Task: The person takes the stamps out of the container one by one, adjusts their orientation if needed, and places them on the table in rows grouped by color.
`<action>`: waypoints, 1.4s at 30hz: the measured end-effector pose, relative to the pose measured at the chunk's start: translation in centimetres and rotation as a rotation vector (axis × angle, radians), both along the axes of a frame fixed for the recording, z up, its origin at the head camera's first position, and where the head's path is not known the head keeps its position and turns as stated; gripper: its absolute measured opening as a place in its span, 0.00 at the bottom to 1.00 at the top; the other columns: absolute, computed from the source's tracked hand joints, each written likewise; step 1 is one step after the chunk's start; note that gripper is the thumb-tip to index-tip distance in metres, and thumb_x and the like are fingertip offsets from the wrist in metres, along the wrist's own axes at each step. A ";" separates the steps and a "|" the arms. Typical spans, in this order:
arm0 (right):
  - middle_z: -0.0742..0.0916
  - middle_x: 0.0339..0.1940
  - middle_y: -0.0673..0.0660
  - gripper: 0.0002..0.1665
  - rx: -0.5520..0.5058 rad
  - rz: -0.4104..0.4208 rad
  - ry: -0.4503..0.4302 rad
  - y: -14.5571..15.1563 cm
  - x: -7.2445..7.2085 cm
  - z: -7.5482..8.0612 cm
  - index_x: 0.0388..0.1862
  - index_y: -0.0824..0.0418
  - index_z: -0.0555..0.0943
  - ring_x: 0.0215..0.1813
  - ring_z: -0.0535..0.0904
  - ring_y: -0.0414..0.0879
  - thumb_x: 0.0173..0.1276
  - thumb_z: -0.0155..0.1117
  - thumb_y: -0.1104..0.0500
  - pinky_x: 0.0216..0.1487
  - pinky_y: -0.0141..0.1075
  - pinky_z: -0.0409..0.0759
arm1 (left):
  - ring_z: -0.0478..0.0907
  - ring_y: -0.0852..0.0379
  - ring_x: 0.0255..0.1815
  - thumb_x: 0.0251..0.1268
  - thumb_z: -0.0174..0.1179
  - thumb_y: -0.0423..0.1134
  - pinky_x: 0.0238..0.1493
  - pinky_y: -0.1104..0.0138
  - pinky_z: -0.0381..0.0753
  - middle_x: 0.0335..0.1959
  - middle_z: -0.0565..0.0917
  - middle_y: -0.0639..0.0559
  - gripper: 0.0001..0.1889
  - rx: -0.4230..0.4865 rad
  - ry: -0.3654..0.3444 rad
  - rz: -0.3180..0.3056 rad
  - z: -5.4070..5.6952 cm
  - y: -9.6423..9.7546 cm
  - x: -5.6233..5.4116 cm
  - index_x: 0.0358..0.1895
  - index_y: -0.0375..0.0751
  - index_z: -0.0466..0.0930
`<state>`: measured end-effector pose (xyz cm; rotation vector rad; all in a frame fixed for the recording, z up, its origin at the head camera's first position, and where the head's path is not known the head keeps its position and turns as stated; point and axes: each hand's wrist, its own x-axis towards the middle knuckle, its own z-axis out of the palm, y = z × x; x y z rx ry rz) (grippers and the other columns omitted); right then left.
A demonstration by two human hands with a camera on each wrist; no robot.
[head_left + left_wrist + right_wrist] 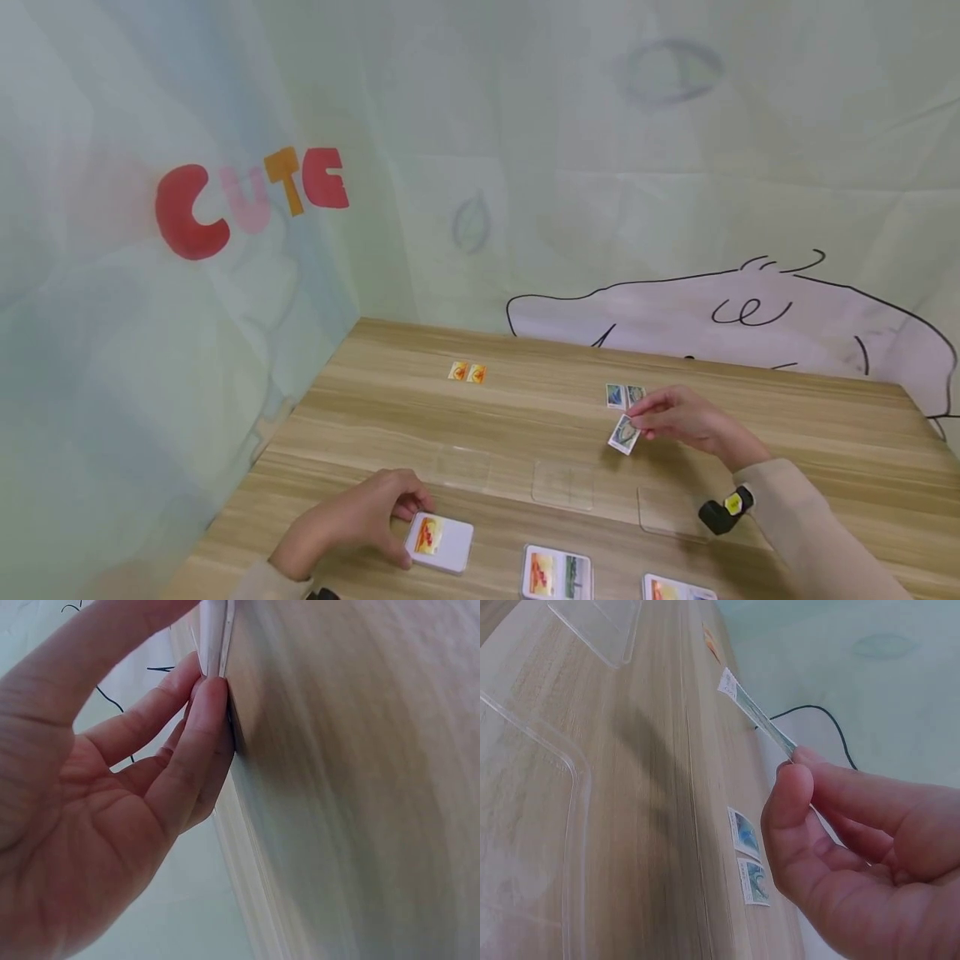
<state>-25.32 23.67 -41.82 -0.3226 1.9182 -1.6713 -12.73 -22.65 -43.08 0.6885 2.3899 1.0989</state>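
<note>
Between thumb and fingertips, my right hand [686, 421] pinches a small greenish postage stamp [624, 435] by one edge; in the right wrist view the stamp [756, 712] is raised over the wood. Just beyond it lie a blue stamp [616, 396] and a green stamp [636, 392], side by side and partly behind the hand in the head view. At front left, my left hand [360, 517] grips the edges of a shallow white case [454, 547] with thumb and fingers. An orange stamp [428, 535] lies on the left half of that case.
Two orange stamps [468, 372] lie at the back left of the wooden table [375, 400]. Three clear plastic lids [562, 485] form a row across the middle. Nearer stand two more white cases [557, 573] bearing stamps. Printed cloth walls [450, 108] rise behind and left.
</note>
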 end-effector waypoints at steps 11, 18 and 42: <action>0.87 0.38 0.55 0.08 -0.002 0.014 -0.003 1.3 -0.4 0.0 0.44 0.71 0.84 0.36 0.80 0.43 0.70 0.60 0.73 0.40 0.32 0.81 | 0.78 0.58 0.42 0.34 0.82 0.30 0.47 0.66 0.82 0.42 0.79 0.50 0.29 -0.001 0.003 0.002 0.1 0.1 0.0 0.45 0.34 0.79; 0.87 0.37 0.54 0.08 0.014 0.009 -0.004 2.3 -0.9 -0.3 0.43 0.70 0.84 0.36 0.80 0.42 0.70 0.59 0.72 0.40 0.33 0.81 | 0.78 0.58 0.42 0.34 0.82 0.30 0.47 0.66 0.81 0.42 0.79 0.50 0.29 -0.002 -0.003 0.004 0.2 0.1 -0.1 0.45 0.34 0.79; 0.86 0.39 0.52 0.09 0.077 -0.039 -0.030 4.4 -2.1 -0.4 0.44 0.67 0.85 0.39 0.79 0.43 0.72 0.59 0.70 0.43 0.34 0.80 | 0.78 0.58 0.42 0.34 0.82 0.30 0.47 0.66 0.81 0.42 0.79 0.50 0.29 0.002 0.001 -0.002 0.0 -0.1 0.0 0.45 0.34 0.79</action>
